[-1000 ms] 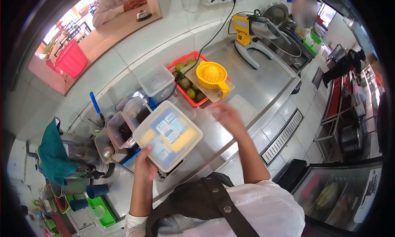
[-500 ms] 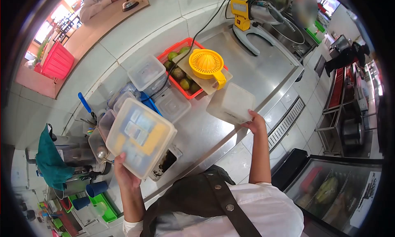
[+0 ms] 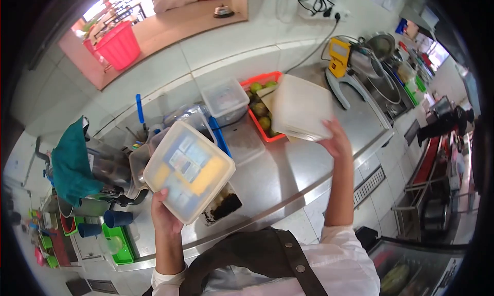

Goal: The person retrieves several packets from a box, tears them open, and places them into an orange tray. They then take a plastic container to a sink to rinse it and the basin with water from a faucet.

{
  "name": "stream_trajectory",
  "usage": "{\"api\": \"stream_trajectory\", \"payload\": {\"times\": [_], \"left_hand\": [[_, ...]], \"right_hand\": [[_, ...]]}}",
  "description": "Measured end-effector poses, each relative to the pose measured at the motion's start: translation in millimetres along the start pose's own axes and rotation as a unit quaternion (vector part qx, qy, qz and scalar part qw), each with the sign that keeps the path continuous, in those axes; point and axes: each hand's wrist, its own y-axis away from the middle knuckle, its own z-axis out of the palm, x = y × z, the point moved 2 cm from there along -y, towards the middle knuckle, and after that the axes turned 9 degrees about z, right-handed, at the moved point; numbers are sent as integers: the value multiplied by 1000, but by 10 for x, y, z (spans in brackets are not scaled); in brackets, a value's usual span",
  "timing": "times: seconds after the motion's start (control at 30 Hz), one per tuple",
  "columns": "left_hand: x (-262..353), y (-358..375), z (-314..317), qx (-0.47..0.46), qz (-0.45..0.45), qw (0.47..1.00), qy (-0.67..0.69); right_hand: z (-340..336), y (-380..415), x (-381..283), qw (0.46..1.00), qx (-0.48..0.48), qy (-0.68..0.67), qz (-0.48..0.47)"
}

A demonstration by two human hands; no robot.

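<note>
My left hand (image 3: 167, 213) grips a lidded plastic container (image 3: 189, 170) by its near edge; yellow and whitish contents show through the translucent lid. On the right, my right hand (image 3: 338, 139) holds a whitish plastic container (image 3: 302, 106) by its near corner, tilted above the counter. Behind that container is an orange-red basket (image 3: 268, 137) of green limes, partly covered by it. Clear plastic containers (image 3: 225, 97) stand left of the basket. Close to the lidded container, a small tray with dark residue (image 3: 225, 207) lies on the counter.
A steel counter (image 3: 288, 167) runs along the tiled wall. A yellow-and-grey appliance (image 3: 339, 59) and a large pot (image 3: 381, 87) stand at its right end. To the left are a green cloth (image 3: 74, 162) and blue cups (image 3: 118, 218). A person's forearms rest at the hatch, near a bell (image 3: 223, 11).
My right hand has carried the whitish container up and away over the basket, where it now hides the yellow citrus juicer. My left hand keeps its container. The whole view has shifted.
</note>
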Motion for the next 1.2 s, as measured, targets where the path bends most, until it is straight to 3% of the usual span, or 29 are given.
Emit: {"api": "stream_trajectory", "payload": {"times": [0.07,0.17,0.23,0.27,0.33,0.53,0.6,0.63,0.67,0.7,0.73,0.8,0.83,0.87,0.9,0.93,0.97,1.03,1.07,1.13,1.17,1.2], "left_hand": [[70,9,-20,16,18,1000,-6],[191,19,-55,34,46,998,-13],[279,-1,-69,38,62,997,-14],[315,-22,-73,41,64,997,-20],[395,-113,-90,49,73,996,-28],[433,-707,252,21,66,995,-77],[326,-1065,456,-12,57,994,-89],[234,-1284,536,-21,59,993,-100],[101,-1563,547,-71,47,992,-93],[-16,-1736,710,-74,28,992,-95],[-213,-2026,702,-105,11,992,-70],[-521,-2414,855,-64,53,992,-97],[-576,-2553,919,-52,82,986,-133],[-562,-2693,948,-59,84,986,-132],[-495,-2809,967,-58,91,928,-357],[-479,-2920,955,-50,92,819,-564],[-622,-3118,848,-52,90,819,-564],[-910,-3510,490,75,372,657,-651],[-847,-3436,554,57,330,699,-632],[-677,-3268,675,11,227,758,-612],[-662,-3261,640,-13,163,777,-608],[-699,-3251,571,-15,274,760,-590]], "right_hand": [[371,-745,189,994,-101,-5,37],[908,-1609,454,993,-61,42,94],[1132,-2060,627,976,-24,191,104],[1197,-2189,652,976,-36,189,103],[1246,-2375,601,943,43,327,45],[1160,-2490,490,873,-3,474,116],[1168,-2431,479,811,94,532,-224],[1268,-2302,436,812,92,531,-225],[1451,-2054,335,919,-32,358,-163],[1616,-1831,272,971,-153,161,-90],[1724,-1691,238,972,-153,155,-88],[1837,-1547,157,969,-135,198,-67],[1777,-1710,186,980,-161,97,-60],[1699,-1834,223,980,-160,97,-68],[1674,-1893,195,983,-133,105,-66],[1631,-1944,209,986,-104,113,-60],[1588,-2024,260,987,-103,113,-60],[1522,-2224,428,977,-95,187,-36],[1491,-2305,485,977,-96,187,-28],[1363,-2470,625,894,26,417,-160],[1254,-2512,669,863,69,444,-233],[1238,-2467,729,824,103,467,-304]]}}
